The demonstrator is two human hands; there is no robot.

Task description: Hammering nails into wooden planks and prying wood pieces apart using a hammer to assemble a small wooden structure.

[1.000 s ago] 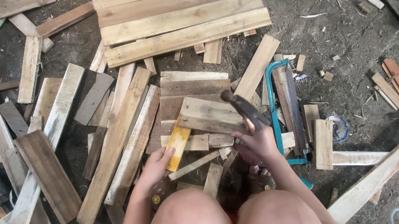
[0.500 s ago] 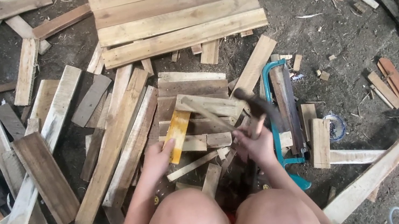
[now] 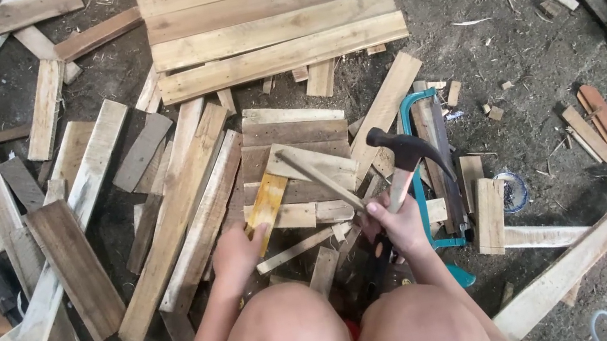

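Loose planks (image 3: 79, 268) lie scattered on the dirt floor (image 3: 512, 34) at the left, and just right of them the left hand (image 3: 237, 253) closes its fingers on the near end of a yellow wood strip (image 3: 266, 202) that rests on the pile of short boards (image 3: 295, 134). Right of it, the right hand (image 3: 398, 222) grips the handle of a hammer (image 3: 404, 151), its dark head raised above the pile beside a thin stick (image 3: 319, 180). A teal hacksaw (image 3: 430, 173) lies just right of that hand, and a slatted panel (image 3: 268, 18) lies at the far side.
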